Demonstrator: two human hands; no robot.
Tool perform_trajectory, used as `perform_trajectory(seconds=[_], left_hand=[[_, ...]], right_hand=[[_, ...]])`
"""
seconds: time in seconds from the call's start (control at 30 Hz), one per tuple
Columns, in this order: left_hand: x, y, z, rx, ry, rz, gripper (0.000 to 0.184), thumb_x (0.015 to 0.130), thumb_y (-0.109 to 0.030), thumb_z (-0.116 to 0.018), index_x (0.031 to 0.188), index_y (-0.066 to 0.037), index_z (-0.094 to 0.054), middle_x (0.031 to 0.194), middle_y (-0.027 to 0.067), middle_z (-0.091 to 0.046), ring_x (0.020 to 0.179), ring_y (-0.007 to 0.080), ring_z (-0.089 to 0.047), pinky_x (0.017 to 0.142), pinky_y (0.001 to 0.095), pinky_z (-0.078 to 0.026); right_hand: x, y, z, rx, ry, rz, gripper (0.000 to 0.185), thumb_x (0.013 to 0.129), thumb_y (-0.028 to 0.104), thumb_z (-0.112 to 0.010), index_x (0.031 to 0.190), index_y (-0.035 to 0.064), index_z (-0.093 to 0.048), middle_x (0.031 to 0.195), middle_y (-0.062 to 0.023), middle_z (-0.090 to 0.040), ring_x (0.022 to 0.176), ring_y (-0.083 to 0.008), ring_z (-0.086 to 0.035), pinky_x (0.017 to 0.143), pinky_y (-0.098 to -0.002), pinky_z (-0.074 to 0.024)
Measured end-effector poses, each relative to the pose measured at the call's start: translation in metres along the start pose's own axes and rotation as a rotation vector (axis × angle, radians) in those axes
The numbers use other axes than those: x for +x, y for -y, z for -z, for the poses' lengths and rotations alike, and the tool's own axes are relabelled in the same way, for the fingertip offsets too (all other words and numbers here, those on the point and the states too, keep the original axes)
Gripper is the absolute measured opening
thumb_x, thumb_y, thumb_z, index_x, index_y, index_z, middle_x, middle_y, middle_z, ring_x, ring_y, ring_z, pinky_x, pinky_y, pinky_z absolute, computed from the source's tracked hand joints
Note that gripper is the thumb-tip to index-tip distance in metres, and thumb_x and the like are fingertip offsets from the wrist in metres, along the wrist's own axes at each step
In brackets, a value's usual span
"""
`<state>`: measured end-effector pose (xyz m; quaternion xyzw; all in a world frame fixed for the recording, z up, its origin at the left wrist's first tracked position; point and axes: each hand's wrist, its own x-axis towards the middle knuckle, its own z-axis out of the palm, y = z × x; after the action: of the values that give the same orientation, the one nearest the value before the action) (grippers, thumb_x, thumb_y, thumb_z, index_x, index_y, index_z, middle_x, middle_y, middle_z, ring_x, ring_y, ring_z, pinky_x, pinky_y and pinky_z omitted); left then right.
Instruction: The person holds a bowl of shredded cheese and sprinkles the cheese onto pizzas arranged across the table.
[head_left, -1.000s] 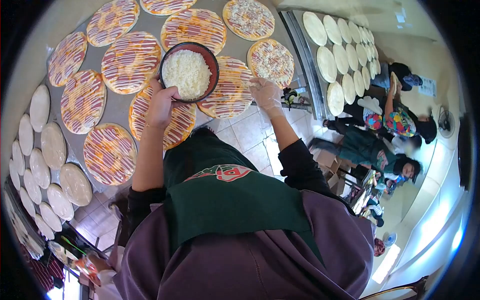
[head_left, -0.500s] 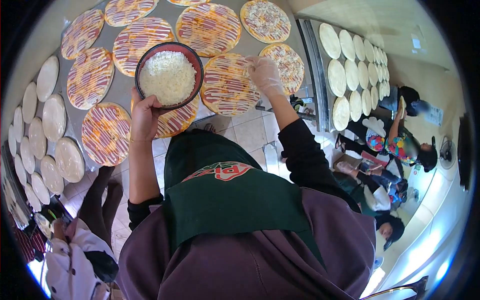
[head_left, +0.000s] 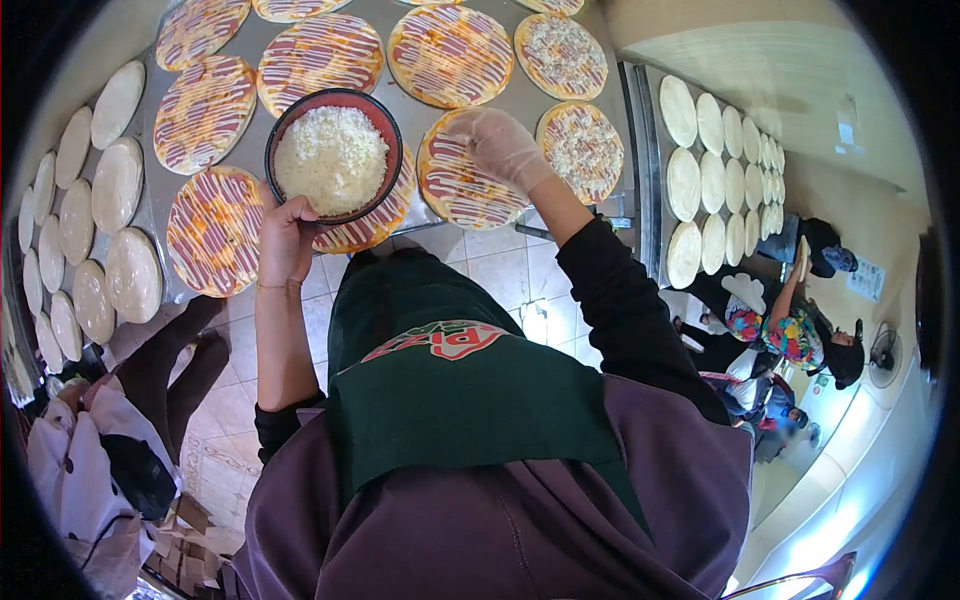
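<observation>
My left hand [head_left: 286, 240] grips the near rim of a dark bowl with a red inside [head_left: 386, 122], its thumb over the edge. White grated cheese [head_left: 330, 160] fills much of the bowl. My right hand [head_left: 497, 148], in a clear plastic glove, hovers over a pizza with sauce stripes [head_left: 470, 190], fingers curled down; what they hold, if anything, is hidden. To its right lies a pizza topped with white shreds [head_left: 580, 152]. Another striped pizza [head_left: 365, 228] is partly covered by the bowl.
More striped pizzas [head_left: 320, 60] lie on the metal table [head_left: 400, 108]. Plain dough rounds [head_left: 133, 275] stand at the left, others [head_left: 683, 185] on a separate table at the right. A person in a light coat [head_left: 75, 470] is at the lower left; other people [head_left: 800, 320] are at the right.
My right hand has moved left, from beside the shredded-topped pizza to over the striped one. The bowl has shifted left in view. The person at the lower left has come further into view.
</observation>
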<state>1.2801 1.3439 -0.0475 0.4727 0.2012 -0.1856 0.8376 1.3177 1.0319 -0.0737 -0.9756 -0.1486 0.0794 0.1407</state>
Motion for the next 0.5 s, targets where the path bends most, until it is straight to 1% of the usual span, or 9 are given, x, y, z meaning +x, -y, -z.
perform_trajectory(seconds=[0.07,0.1,0.17,0.2,0.27,0.3,0.4,0.47,0.5], left_hand=[[0.0,0.004,0.007,-0.021,-0.002,0.0,0.06,0.067,0.007,-0.046,0.122,-0.013,-0.031,0.085,0.006,-0.052,0.066,0.0174,-0.056,0.053,0.0312,-0.052],[0.0,0.005,0.009,-0.023,-0.006,-0.001,0.06,0.067,0.007,-0.046,0.122,-0.013,-0.031,0.085,0.006,-0.052,0.066,0.0174,-0.056,0.053,0.0312,-0.052],[-0.001,0.006,0.01,-0.008,-0.008,0.007,0.062,0.068,0.007,-0.046,0.124,-0.014,-0.029,0.078,0.0045,-0.051,0.06,0.0169,-0.055,0.05,0.0304,-0.05],[-0.002,0.007,0.011,-0.011,-0.01,0.005,0.062,0.068,0.007,-0.046,0.124,-0.014,-0.029,0.078,0.0045,-0.051,0.06,0.0169,-0.055,0.05,0.0304,-0.05],[-0.005,0.008,0.01,-0.003,-0.029,0.017,0.059,0.068,0.007,-0.047,0.12,-0.013,-0.03,0.08,0.0049,-0.051,0.061,0.0175,-0.055,0.05,0.0308,-0.051],[-0.007,0.007,0.009,-0.006,-0.031,0.017,0.059,0.068,0.007,-0.047,0.12,-0.013,-0.03,0.08,0.0049,-0.051,0.061,0.0175,-0.055,0.05,0.0308,-0.051],[-0.011,0.008,0.007,-0.014,-0.042,0.007,0.053,0.068,0.007,-0.047,0.115,-0.013,-0.032,0.082,0.0053,-0.051,0.064,0.0183,-0.057,0.05,0.0313,-0.051],[-0.01,0.014,0.013,-0.023,-0.004,0.011,0.051,0.068,0.007,-0.047,0.113,-0.013,-0.033,0.088,0.0065,-0.051,0.068,0.0194,-0.058,0.053,0.0332,-0.053],[-0.011,0.014,0.011,-0.025,-0.006,0.011,0.051,0.068,0.007,-0.047,0.113,-0.013,-0.033,0.088,0.0065,-0.051,0.068,0.0194,-0.058,0.053,0.0332,-0.053]], right_hand=[[0.0,0.003,-0.008,0.048,0.106,0.149,0.027,0.077,0.002,-0.053,0.099,0.0101,-0.067,0.103,-0.0111,-0.065,0.093,-0.0292,-0.061,0.085,-0.0361,-0.0482],[-0.001,0.009,-0.006,0.049,0.108,0.153,0.027,0.077,0.002,-0.053,0.099,0.0101,-0.067,0.103,-0.0111,-0.065,0.093,-0.0292,-0.061,0.085,-0.0361,-0.0482],[-0.009,0.027,0.002,-0.004,0.191,0.181,0.028,0.078,0.002,-0.053,0.1,0.0109,-0.066,0.106,-0.0099,-0.064,0.093,-0.0294,-0.062,0.084,-0.036,-0.0489],[-0.012,0.031,0.004,-0.005,0.192,0.184,0.028,0.078,0.002,-0.053,0.1,0.0109,-0.066,0.106,-0.0099,-0.064,0.093,-0.0294,-0.062,0.084,-0.036,-0.0489],[-0.018,0.037,0.005,-0.014,0.316,0.265,0.026,0.078,0.004,-0.054,0.101,0.0112,-0.065,0.109,-0.0089,-0.064,0.095,-0.0296,-0.062,0.083,-0.0363,-0.0495],[-0.023,0.037,0.002,-0.015,0.318,0.268,0.026,0.078,0.004,-0.054,0.101,0.0112,-0.065,0.109,-0.0089,-0.064,0.095,-0.0296,-0.062,0.083,-0.0363,-0.0495],[-0.046,0.033,-0.007,0.065,0.223,0.361,0.025,0.078,0.004,-0.054,0.1,0.011,-0.065,0.109,-0.0091,-0.063,0.096,-0.0298,-0.062,0.082,-0.0369,-0.0499],[-0.061,0.034,-0.006,0.136,0.191,0.256,0.026,0.077,0.002,-0.054,0.099,0.01,-0.064,0.109,-0.0109,-0.063,0.095,-0.0305,-0.062,0.082,-0.0372,-0.0502],[-0.067,0.033,-0.008,0.135,0.193,0.259,0.026,0.077,0.002,-0.054,0.099,0.01,-0.064,0.109,-0.0109,-0.063,0.095,-0.0305,-0.062,0.082,-0.0372,-0.0502]])
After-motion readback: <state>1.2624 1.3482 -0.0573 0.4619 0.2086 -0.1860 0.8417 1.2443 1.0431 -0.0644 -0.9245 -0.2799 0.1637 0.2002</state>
